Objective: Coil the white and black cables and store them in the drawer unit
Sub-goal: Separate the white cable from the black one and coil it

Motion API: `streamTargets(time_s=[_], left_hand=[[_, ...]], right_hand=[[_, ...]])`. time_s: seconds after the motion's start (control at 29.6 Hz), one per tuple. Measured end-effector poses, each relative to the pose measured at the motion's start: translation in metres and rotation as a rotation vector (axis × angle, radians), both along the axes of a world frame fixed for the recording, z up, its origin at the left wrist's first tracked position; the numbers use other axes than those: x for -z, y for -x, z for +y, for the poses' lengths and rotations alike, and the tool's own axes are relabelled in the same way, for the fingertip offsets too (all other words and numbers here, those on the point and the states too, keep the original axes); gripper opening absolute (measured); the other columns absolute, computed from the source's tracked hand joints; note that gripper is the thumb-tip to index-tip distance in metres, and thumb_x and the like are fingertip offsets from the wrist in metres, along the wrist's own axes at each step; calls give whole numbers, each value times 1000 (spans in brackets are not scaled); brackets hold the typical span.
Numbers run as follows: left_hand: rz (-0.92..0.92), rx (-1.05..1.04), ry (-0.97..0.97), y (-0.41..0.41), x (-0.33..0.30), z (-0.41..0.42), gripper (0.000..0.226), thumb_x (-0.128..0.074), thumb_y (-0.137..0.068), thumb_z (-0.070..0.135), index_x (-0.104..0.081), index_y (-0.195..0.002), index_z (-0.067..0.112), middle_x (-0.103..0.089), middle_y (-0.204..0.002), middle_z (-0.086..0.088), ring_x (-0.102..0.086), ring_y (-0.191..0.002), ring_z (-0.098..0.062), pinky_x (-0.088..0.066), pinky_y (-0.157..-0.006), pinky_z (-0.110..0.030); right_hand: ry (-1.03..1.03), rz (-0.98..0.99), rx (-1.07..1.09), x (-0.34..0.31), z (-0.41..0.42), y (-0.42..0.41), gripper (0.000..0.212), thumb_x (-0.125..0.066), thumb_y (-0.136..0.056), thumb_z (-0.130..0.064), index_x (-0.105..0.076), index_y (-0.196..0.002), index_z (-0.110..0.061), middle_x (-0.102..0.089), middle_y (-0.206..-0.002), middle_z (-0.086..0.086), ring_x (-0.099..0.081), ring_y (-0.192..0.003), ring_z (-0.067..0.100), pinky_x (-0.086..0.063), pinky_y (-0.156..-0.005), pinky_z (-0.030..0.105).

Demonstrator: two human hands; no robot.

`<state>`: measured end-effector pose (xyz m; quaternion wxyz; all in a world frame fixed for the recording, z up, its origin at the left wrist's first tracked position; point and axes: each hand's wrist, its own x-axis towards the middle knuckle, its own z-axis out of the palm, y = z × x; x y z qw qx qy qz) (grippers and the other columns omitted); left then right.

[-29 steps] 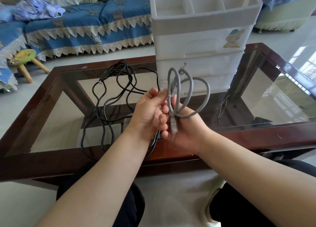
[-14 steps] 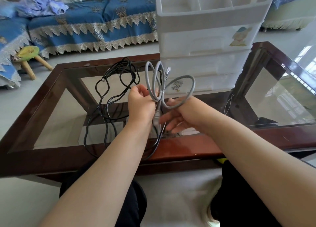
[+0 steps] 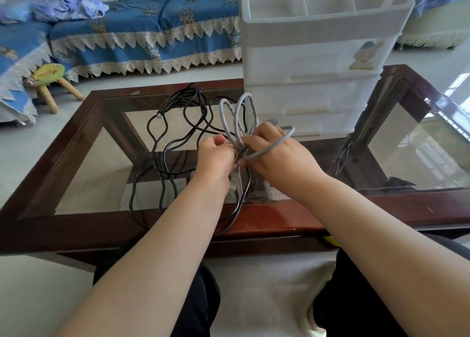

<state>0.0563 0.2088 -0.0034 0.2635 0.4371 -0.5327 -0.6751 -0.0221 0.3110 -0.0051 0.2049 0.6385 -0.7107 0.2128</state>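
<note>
Grey-white cable [image 3: 236,123] looped upward, pinched at its crossing between left hand [image 3: 216,158] and right hand [image 3: 274,153]; black cable [image 3: 178,138] sprawled left on glass table [image 3: 76,174]; drawer unit [image 3: 318,57] just behind.

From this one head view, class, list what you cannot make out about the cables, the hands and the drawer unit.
- Light cable: how its loops are fastened, hidden by the left hand and right hand.
- Black cable: its near stretch, hidden behind the left forearm.
- Drawer unit: what the drawers hold; the fronts are cloudy, and the top is cut by the frame edge.
</note>
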Motion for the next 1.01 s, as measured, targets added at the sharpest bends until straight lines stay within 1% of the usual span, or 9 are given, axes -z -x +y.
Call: streamTargets(time_s=[0.1,0.17,0.27,0.41,0.51,0.64,0.81,0.91,1.01], left_hand=[[127,-20,-105,1,0,4,33,-54,-83,-14,-38,-78,14,-42,-64,-2,-42,-46,-8,-35,-44,-18],[146,-14,-58,2,2,7,39,-60,-83,-10,-35,-73,19,-41,-65,0,-39,-52,-9,-32,-51,-20],[226,-16,6,3,3,13,37,-65,-85,-4,-37,-75,18,-51,-70,-3,-51,-51,-6,-44,-53,-17],[336,32,112,4,3,15,36,-62,-86,-8,-37,-77,16,-54,-63,4,-55,-60,-9,-51,-69,-23],[304,112,275,2,0,14,37,-65,-85,-5,-37,-73,17,-54,-63,5,-56,-63,-12,-51,-72,-27],[223,273,530,-2,-4,15,41,-69,-83,-1,-37,-64,16,-63,-72,-3,-66,-75,-12,-54,-76,-26],[215,419,524,-5,-7,11,38,-69,-82,-4,-40,-67,15,-68,-76,-6,-64,-64,-16,-54,-61,-30],[224,369,630,-6,-7,10,32,-72,-82,4,-45,-71,17,-66,-78,-1,-62,-62,-13,-53,-72,-33],[204,333,766,-8,-7,16,26,-70,-82,36,-52,-91,20,-67,-105,5,-63,-97,-9,-47,-96,-37]], right_hand=[[19,-363,91,-6,-5,0,31,-60,-89,-35,-68,-103,-9,-56,-106,5,-58,-78,17,-43,-62,26],[33,-581,173,-6,-6,3,29,-51,-95,-36,-67,-95,-12,-59,-90,-2,-54,-73,12,-38,-63,25],[94,-1008,226,-5,-9,7,38,-43,-98,-39,-60,-74,-16,-57,-60,-2,-53,-53,12,-41,-56,27],[180,-1600,166,-3,-12,10,45,-41,-98,-43,-59,-73,-11,-54,-58,3,-47,-47,14,-36,-45,26],[91,-1756,177,-4,-12,14,46,-41,-97,-49,-60,-76,-13,-52,-60,3,-46,-50,15,-37,-46,25],[-72,-1929,200,-2,-11,20,46,-46,-96,-47,-63,-83,-5,-59,-74,14,-56,-67,27,-50,-68,38],[-228,-2043,82,-3,-5,25,52,-40,-94,-55,-60,-80,-9,-57,-56,5,-55,-51,18,-50,-59,32],[-256,-2031,-117,-12,0,28,80,-21,-85,-74,-60,-91,-5,-60,-62,8,-61,-59,22,-49,-61,32],[-196,-2009,-232,-21,5,24,66,-37,-78,-74,-64,-83,-14,-51,-59,1,-54,-57,17,-49,-64,30]])
